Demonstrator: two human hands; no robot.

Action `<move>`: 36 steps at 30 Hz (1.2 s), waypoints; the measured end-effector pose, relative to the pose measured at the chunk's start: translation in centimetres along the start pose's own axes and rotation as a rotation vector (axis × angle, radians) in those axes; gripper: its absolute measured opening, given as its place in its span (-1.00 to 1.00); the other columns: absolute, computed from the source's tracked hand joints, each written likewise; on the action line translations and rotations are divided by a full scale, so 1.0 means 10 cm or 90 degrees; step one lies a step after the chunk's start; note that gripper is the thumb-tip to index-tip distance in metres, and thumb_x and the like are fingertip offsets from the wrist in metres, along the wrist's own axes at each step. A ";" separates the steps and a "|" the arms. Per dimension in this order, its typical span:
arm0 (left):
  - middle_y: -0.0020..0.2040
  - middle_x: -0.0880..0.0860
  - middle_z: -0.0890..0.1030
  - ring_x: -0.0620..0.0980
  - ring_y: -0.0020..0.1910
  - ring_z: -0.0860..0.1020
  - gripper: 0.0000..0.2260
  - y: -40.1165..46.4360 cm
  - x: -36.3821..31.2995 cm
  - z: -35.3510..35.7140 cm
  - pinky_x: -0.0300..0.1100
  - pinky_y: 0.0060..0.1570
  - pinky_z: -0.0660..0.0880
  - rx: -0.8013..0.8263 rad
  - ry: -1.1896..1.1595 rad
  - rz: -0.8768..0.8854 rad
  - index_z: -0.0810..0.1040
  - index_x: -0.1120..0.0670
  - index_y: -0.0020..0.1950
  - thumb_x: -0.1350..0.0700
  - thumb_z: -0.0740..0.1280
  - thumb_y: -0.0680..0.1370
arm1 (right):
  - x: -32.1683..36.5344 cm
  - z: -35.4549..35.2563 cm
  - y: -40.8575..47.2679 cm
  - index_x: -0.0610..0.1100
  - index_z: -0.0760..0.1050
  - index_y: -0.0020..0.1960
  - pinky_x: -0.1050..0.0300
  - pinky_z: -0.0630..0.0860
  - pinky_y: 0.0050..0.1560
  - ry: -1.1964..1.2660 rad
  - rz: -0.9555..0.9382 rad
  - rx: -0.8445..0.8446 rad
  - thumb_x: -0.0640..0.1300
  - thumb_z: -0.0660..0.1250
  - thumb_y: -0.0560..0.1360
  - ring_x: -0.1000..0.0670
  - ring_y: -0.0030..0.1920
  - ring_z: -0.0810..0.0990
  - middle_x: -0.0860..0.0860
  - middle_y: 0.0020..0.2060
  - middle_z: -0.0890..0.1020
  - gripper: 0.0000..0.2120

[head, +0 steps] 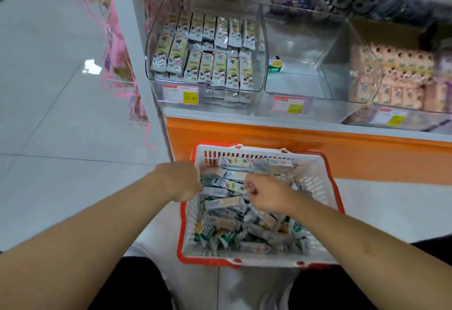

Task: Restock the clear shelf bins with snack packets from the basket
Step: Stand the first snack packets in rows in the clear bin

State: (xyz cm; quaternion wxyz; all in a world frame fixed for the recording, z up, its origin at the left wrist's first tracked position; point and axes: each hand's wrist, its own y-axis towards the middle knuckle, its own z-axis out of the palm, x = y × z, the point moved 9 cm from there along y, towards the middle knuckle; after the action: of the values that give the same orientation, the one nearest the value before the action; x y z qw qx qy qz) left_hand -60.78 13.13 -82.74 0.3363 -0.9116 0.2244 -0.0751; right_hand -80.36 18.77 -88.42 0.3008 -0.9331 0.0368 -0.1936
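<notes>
White basket (315, 180) of snack packets (244, 226) beneath both hands (182, 180).

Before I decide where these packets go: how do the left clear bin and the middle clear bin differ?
The left clear bin is packed with rows of upright snack packets, while the middle clear bin holds almost nothing, only a small green item at its left edge. The left bin's price label sits at its left corner; the middle bin's label sits nearer its centre. Both are transparent, stand side by side on the same shelf and carry orange-and-yellow price labels.
</notes>
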 end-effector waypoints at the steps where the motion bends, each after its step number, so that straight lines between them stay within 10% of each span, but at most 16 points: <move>1: 0.39 0.15 0.50 0.15 0.28 0.56 -0.58 0.07 0.00 0.17 0.02 0.19 0.52 0.010 0.010 -0.015 0.41 0.22 0.47 -0.03 0.15 0.73 | -0.13 0.24 0.02 -0.04 0.45 0.43 -0.09 0.61 0.12 -0.035 0.007 0.052 -0.17 0.31 0.63 -0.13 0.16 0.62 -0.09 0.23 0.59 -0.63; 5: 0.28 0.14 0.60 0.12 0.16 0.63 -0.46 0.26 -0.03 0.55 -0.04 0.05 0.58 -0.028 0.014 -0.070 0.21 0.33 0.55 0.08 0.23 0.67 | -0.09 0.78 0.12 0.00 0.17 0.66 -0.15 0.44 0.43 -0.153 -0.101 0.065 -0.21 0.37 0.60 -0.19 0.57 0.25 -0.06 0.61 0.19 -0.30; 18: 0.50 0.30 0.36 0.24 0.37 0.51 -0.24 0.32 -0.15 0.62 0.03 0.25 0.57 -0.019 -0.015 -0.086 -0.16 0.41 0.60 0.09 0.23 0.64 | -0.16 1.11 0.36 -0.13 0.33 0.52 -0.11 0.48 0.32 -0.127 -0.019 -0.054 -0.27 0.43 0.52 -0.20 0.41 0.40 -0.15 0.40 0.41 -0.40; 25: 0.24 0.12 0.49 0.14 0.20 0.56 -0.65 0.12 -0.19 0.19 0.00 0.10 0.56 -0.040 0.118 -0.093 0.43 0.12 0.39 0.11 0.21 0.61 | -0.11 0.35 0.21 0.00 0.52 0.16 -0.03 0.54 -0.15 0.233 0.014 0.044 -0.07 0.32 0.63 -0.04 -0.12 0.60 0.01 -0.03 0.60 -0.88; 36: 0.03 -0.16 0.67 -0.19 0.03 0.64 -0.57 -0.48 -0.74 -0.75 -0.11 0.17 0.59 -0.069 -0.403 0.204 0.57 -0.11 0.23 -0.27 0.50 0.47 | 0.58 -1.33 -0.69 -0.11 0.63 0.13 0.08 0.53 -0.17 0.353 -0.121 -0.015 -0.10 0.41 0.60 -0.01 -0.22 0.58 0.05 -0.18 0.60 -0.86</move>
State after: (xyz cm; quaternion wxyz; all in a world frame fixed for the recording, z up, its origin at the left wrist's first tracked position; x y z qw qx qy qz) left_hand -67.72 15.45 -73.81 0.3479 -0.8593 0.2532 0.2766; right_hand -80.46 16.06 -72.58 0.2488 -0.8472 0.0320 -0.4683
